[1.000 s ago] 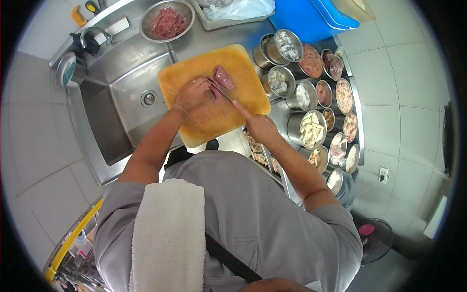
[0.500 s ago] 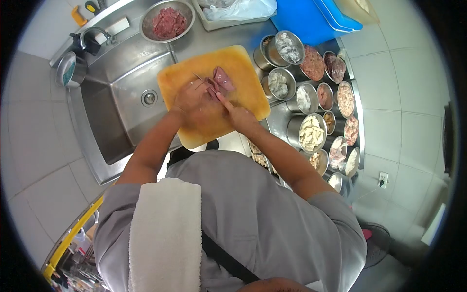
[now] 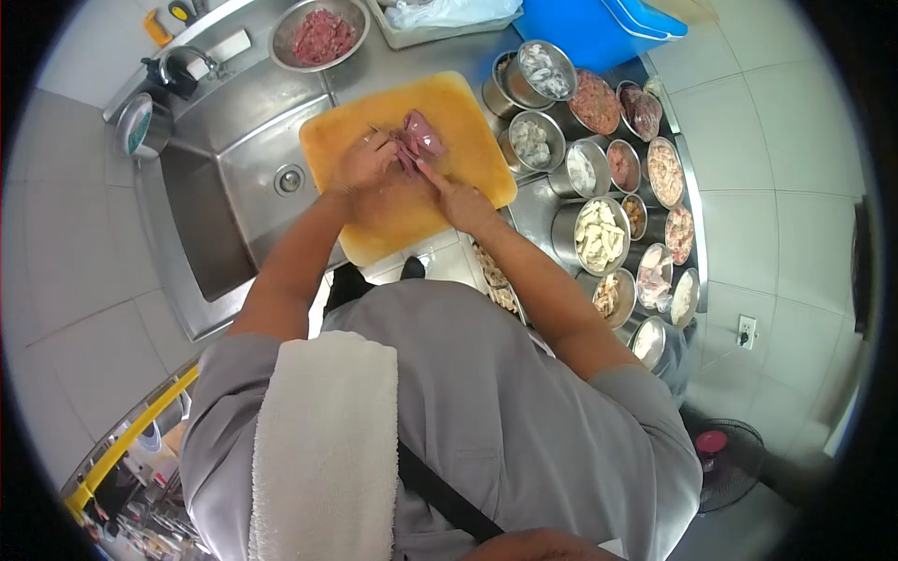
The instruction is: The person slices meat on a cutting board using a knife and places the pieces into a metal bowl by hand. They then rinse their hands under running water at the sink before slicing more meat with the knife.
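Note:
A yellow-orange cutting board lies across the counter and the sink's right edge. A glossy piece of dark pink raw meat rests near its middle, partly cut or folded open. My left hand is bent over the meat's left side, fingers closed on it. My right hand is closed, its index finger stretched toward the meat, apparently along a knife. Only a thin sliver, probably the knife's tip, shows beyond my left fingers. The handle is hidden in my palm.
Left of the board is a steel sink with a faucet. A bowl of cut red meat stands beyond it. Several steel containers of food crowd the right side, below a blue cooler. A fan stands behind me at right.
The whole view has shifted slightly with my head. My left fingers have lifted and curled a little at the meat; my right hand stays beside it.

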A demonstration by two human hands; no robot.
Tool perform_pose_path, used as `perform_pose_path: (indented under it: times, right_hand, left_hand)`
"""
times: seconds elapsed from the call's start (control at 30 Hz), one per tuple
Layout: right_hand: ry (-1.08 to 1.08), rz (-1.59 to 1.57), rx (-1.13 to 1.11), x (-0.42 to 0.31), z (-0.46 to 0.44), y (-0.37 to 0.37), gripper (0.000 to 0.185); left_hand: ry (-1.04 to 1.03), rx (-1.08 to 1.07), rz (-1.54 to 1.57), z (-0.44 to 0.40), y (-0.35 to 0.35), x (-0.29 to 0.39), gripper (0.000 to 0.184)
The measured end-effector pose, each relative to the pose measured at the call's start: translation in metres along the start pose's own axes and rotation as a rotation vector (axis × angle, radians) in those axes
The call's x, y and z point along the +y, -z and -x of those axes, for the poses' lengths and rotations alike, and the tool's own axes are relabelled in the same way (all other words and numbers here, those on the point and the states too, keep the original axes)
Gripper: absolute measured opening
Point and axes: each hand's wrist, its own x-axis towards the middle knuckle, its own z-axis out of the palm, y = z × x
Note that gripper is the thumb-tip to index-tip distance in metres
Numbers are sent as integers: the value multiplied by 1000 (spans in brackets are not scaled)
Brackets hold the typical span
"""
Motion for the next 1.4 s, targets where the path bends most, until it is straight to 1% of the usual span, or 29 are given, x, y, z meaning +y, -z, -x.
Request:
perform_pose_path:
  times: [0.03, 0.1, 0.13, 0.2, 0.23, 0.3, 0.33, 0.4, 0.43, 0.5, 0.53, 0.6, 0.63, 0.7, 0.73, 0.8, 0.83, 0.9, 0.93, 1.0, 1.13, 1.2, 1.23, 1.3, 1.33, 1.4]
  right_hand:
    - [5, -3, 16, 5, 5, -1, 81]
    - [142, -127, 67, 28, 22, -7, 82]
    - [145, -130, 74, 41, 32, -13, 82]
    - [179, -218, 59, 58, 46, -17, 85]
    - [183, -216, 56, 60, 46, -17, 85]
    - [55, -250, 22, 59, 45, -16, 88]
    - [63, -250, 22, 61, 43, -20, 88]
    - [90, -217, 173, 61, 40, -27, 88]
    - [94, -222, 171, 58, 40, -26, 88]
    - [17, -237, 96, 54, 44, -19, 86]
    - [14, -243, 96, 50, 47, -18, 86]
    - [5, -218, 103, 44, 49, -15, 84]
    - [7, -219, 104, 45, 50, -19, 84]
    - [-36, -127, 105, 47, 52, -27, 90]
    - [-31, -126, 110, 49, 57, -27, 90]
    - [-21, -123, 112, 52, 70, -25, 89]
    - [-25, -124, 109, 49, 72, -23, 89]
    - [-87, -76, 77, 44, 76, -21, 90]
    - [-91, -76, 77, 44, 76, -23, 90]
    - [-109, -57, 69, 45, 74, -28, 90]
    - [-50, -90, 128, 53, 75, -36, 91]
    - [-16, -125, 180, 57, 72, -40, 89]
    - [-17, -125, 181, 59, 72, -42, 89]
    - [29, -157, 178, 65, 71, -42, 90]
    - [31, -156, 179, 64, 74, -40, 90]
    - [-21, -216, 112, 61, 80, -35, 88]
  left_hand:
    - [-11, 5, -12, -1, 0, -2, 12]
    - [-149, 23, -29, -2, 1, -6, 14]
    - [-154, 23, -36, 1, 5, -2, 14]
    - [-241, 125, -118, 1, 10, 10, 15]
    - [-237, 126, -119, 0, 12, 15, 15]
    - [-203, 19, -132, 3, 16, 22, 19]
    - [-199, 20, -140, 5, 13, 18, 19]
    - [-224, -84, -101, 6, 8, 8, 25]
    - [-222, -89, -105, 7, 9, 4, 25]
    - [-171, -81, -13, 5, 15, 3, 30]
    - [-174, -87, -12, 4, 23, 4, 30]
    - [-81, -237, 166, 0, 37, 3, 35]
    - [-81, -238, 163, 3, 35, 3, 35]
    - [-8, -155, 262, 7, 36, 7, 41]
    - [-10, -151, 257, 7, 37, 12, 41]
    - [-144, -40, 280, 11, 31, 25, 43]
    - [-143, -43, 284, 13, 27, 28, 43]
    - [-55, -122, 279, 19, 18, 37, 44]
    - [-58, -122, 281, 20, 14, 42, 44]
    - [-152, -7, 69, 21, 9, 55, 46]
    - [-177, -52, 78, 18, 1, 80, 43]
    - [-209, -143, -33, 12, -3, 83, 38]
    - [-211, -143, -32, 8, -4, 81, 38]
    - [-250, 68, -135, -5, -5, 72, 31]
    - [-250, 70, -137, -7, 5, 70, 31]
    - [192, 39, 73, -7, 29, 55, 32]
